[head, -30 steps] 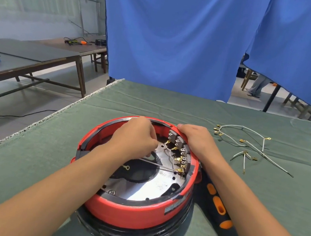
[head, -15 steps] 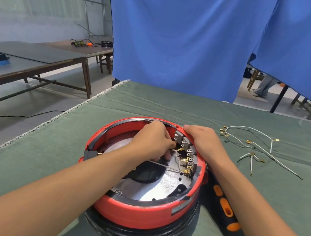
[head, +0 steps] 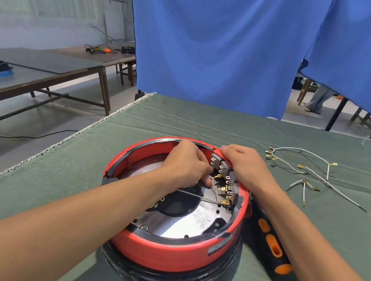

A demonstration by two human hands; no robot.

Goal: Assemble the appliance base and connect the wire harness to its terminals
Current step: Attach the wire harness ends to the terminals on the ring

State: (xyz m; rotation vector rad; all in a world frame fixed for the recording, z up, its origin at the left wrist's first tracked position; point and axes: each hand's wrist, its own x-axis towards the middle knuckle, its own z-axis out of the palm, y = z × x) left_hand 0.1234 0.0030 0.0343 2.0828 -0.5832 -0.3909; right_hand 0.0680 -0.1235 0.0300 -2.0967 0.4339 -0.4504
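A round red appliance base [head: 165,253] with a shiny metal plate inside sits on the green cloth, on top of a black ring. A row of grey terminals with brass connectors [head: 226,188] lines its inner right wall. My left hand [head: 186,164] reaches inside the base and pinches a thin white wire [head: 213,186] by its brass connector next to the terminals. My right hand [head: 244,167] rests over the base's far right rim, fingers curled on the rim behind the terminals. What lies under my left fingers is hidden.
Loose white wire harnesses with brass ends [head: 304,177] lie on the cloth to the right. A black and orange screwdriver [head: 272,243] lies beside the base under my right forearm. Blue curtains [head: 216,43] hang behind the table. The table's left edge [head: 66,143] drops to the floor.
My left hand has shifted right inside the base, from the middle of the plate to the terminal row. My right hand has stayed on the rim. The camera view has drifted slightly.
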